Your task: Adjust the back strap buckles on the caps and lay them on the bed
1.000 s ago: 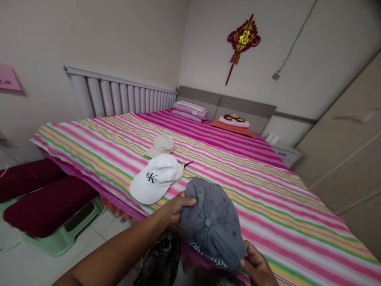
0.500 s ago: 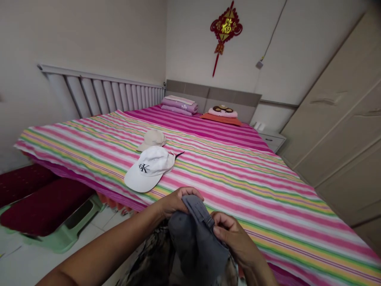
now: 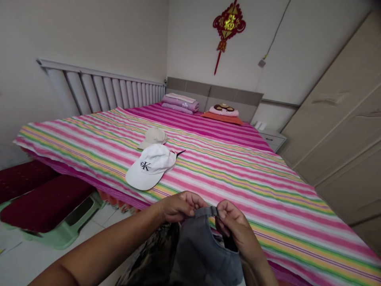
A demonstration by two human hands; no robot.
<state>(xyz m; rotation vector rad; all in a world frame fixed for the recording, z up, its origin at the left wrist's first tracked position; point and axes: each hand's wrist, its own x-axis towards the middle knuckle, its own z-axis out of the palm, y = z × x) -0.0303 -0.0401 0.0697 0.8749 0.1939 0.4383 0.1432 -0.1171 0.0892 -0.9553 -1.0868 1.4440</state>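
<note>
A grey baseball cap (image 3: 205, 252) hangs between my two hands at the near edge of the bed, its back strap (image 3: 205, 211) uppermost. My left hand (image 3: 183, 206) pinches the strap's left end. At the strap's buckle end, my right hand (image 3: 235, 222) is closed with thumb and fingers. The arched opening under the strap faces up and to the right. Beyond my hands, a white cap (image 3: 151, 165) with black letters lies on the striped sheet, brim toward me. A beige cap (image 3: 154, 137) lies just behind it.
The bed's striped sheet (image 3: 268, 194) spreads in front of me. Folded purple bedding (image 3: 180, 105) and a pink folded item (image 3: 223, 112) lie near the headboard (image 3: 235, 97). Green stools with dark red tops (image 3: 50, 202) stand at the left. A wardrobe (image 3: 336, 103) stands at the right.
The grey cap has been turned so its strap lies level and its back opening shows. My right hand has risen slightly along the strap; the caps on the bed stay put.
</note>
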